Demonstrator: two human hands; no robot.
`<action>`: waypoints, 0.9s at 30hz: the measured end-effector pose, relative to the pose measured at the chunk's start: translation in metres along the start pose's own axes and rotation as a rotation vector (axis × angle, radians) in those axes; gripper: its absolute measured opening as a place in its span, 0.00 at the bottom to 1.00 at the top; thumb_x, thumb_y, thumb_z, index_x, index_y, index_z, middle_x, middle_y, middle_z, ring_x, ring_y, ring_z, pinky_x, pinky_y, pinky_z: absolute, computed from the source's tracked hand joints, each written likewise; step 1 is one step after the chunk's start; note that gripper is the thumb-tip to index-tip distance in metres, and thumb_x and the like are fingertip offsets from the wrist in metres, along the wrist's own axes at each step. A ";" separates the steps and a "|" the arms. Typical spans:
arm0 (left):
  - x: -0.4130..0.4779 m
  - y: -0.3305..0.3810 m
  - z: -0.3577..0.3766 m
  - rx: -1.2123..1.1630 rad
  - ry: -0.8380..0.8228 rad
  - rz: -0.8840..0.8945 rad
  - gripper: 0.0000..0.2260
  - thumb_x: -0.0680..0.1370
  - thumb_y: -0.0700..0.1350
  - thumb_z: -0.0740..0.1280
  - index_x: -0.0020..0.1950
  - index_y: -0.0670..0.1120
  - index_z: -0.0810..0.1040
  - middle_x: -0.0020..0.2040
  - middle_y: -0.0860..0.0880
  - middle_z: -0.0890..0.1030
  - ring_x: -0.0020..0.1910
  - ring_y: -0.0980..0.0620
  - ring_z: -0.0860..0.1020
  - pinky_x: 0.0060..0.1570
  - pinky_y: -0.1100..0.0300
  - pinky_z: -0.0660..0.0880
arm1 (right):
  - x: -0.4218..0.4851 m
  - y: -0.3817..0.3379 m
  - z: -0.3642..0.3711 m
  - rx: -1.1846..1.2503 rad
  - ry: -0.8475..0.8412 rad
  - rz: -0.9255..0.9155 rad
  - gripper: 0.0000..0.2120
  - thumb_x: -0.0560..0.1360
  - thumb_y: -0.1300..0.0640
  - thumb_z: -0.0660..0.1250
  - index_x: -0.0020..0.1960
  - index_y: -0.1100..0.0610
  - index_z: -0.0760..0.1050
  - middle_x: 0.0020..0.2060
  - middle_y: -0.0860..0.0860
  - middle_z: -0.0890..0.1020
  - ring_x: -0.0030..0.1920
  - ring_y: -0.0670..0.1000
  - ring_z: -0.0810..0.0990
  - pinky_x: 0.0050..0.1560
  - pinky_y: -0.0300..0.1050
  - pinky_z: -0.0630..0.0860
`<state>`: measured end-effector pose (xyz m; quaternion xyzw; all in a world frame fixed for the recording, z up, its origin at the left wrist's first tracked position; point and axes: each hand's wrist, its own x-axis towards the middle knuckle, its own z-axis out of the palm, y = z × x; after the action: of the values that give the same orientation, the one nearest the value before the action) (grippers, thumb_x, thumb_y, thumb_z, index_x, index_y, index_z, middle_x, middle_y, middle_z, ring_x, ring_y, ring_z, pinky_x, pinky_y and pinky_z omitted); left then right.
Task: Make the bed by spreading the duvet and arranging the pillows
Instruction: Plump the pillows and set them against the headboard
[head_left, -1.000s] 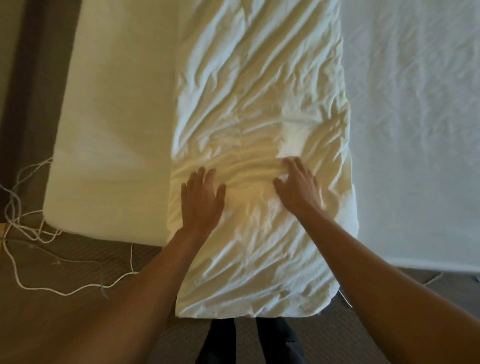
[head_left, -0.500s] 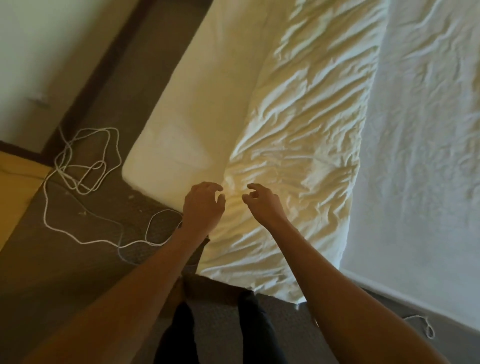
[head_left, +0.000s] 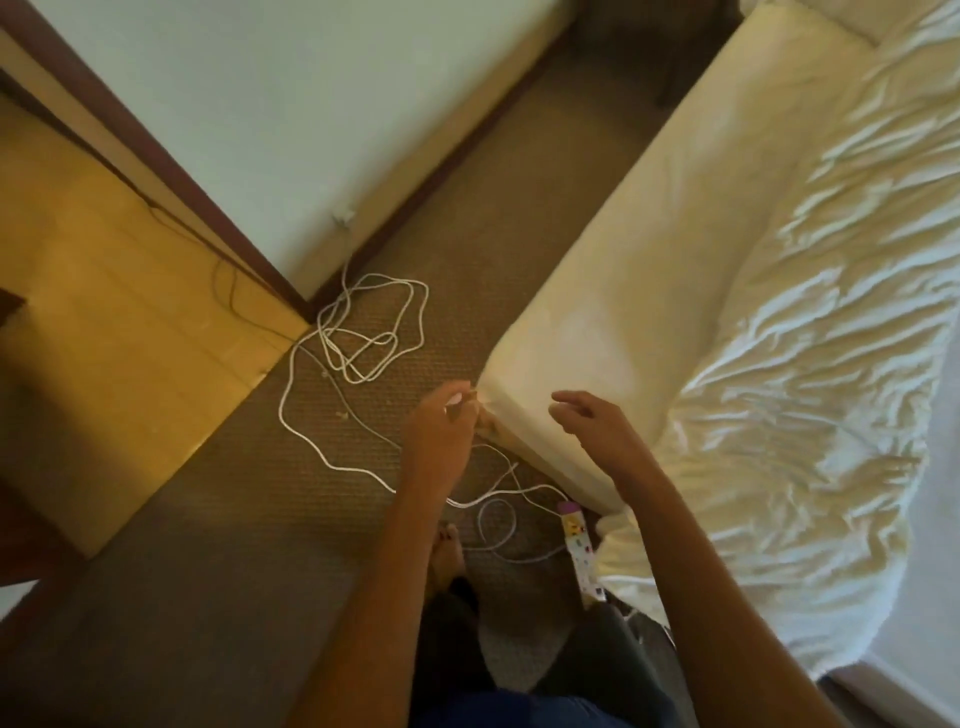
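The bed (head_left: 649, 291) fills the right of the view, with its pale near corner and its wall-side margin bare. The duvet (head_left: 810, 395) lies on the bed inward of that margin as a long, heavily creased band. Its near end spills over the bed's foot, so it is not yet spread.

It looks soft, bulky and limp, and light for its size, but likely to drag on the sheet beneath. With no stiffness in it, pushing would only bunch it up. I judge it better lifted and floated out than shoved. The best hold is probably the long edge next to the bare margin, or the end hanging off the bed's foot. Both hands should go wide apart, each taking a full handful so that cover and filling move together.

A loose white cable (head_left: 363, 332) is tangled on the floor off the bed's corner and trails toward the bed's foot, where it could snag a step.

The left hand (head_left: 441, 436) is at the bed's corner with its fingers drawn together. Blur hides whether they pinch the sheet or nothing. The right hand (head_left: 597, 431) hovers over the bed just inside the corner, fingers loosely apart, holding nothing and clear of the duvet.

A power strip (head_left: 577, 551) lies on the floor against the bed's foot, just beside the duvet's hanging end.
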<state>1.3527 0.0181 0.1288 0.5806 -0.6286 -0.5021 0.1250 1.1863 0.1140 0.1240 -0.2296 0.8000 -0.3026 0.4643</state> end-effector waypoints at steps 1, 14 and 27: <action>-0.001 -0.003 -0.023 -0.046 0.011 -0.011 0.15 0.79 0.41 0.66 0.66 0.46 0.79 0.63 0.47 0.80 0.61 0.50 0.77 0.62 0.54 0.74 | -0.005 -0.015 0.015 0.022 -0.001 -0.020 0.16 0.79 0.49 0.65 0.66 0.49 0.76 0.60 0.50 0.81 0.59 0.50 0.78 0.64 0.52 0.73; 0.087 0.028 -0.156 -0.254 0.096 0.011 0.13 0.80 0.43 0.67 0.64 0.48 0.79 0.61 0.50 0.80 0.60 0.53 0.78 0.53 0.65 0.71 | 0.039 -0.171 0.083 0.135 -0.025 -0.180 0.26 0.79 0.44 0.65 0.74 0.49 0.67 0.71 0.51 0.73 0.67 0.49 0.72 0.63 0.46 0.71; 0.312 0.197 -0.145 -0.127 0.029 0.153 0.13 0.80 0.45 0.66 0.64 0.50 0.80 0.59 0.52 0.81 0.54 0.58 0.78 0.55 0.62 0.71 | 0.232 -0.314 -0.002 0.221 0.103 -0.240 0.25 0.79 0.45 0.65 0.74 0.52 0.68 0.70 0.53 0.73 0.69 0.51 0.72 0.61 0.45 0.71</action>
<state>1.2489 -0.3549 0.2163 0.5291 -0.6360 -0.5215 0.2087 1.1039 -0.2594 0.2041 -0.2554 0.7513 -0.4536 0.4057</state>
